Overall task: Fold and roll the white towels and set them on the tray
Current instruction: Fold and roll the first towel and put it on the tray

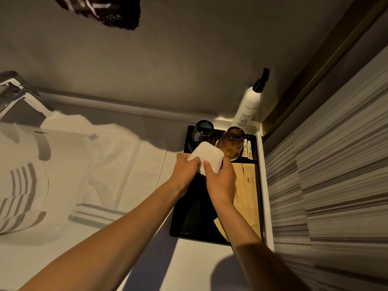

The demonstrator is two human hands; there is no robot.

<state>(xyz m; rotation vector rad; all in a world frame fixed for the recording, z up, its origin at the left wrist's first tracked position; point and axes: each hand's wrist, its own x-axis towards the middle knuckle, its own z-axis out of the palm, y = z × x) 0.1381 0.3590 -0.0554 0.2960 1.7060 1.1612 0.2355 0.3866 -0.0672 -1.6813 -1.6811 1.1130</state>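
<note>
Clamping one rolled towel [207,155], both hands' grip, left [185,175] and right [220,181], over one tray [189,227] with two glasses [230,144].

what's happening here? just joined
A person is holding a rolled white towel with both hands, left hand and right hand, over the far end of a black tray on a white counter. On the tray sit a dark glass, an amber glass, small sachets and tan paper packets. More white towels lie unfolded to the left. A pump bottle stands behind the tray.
</note>
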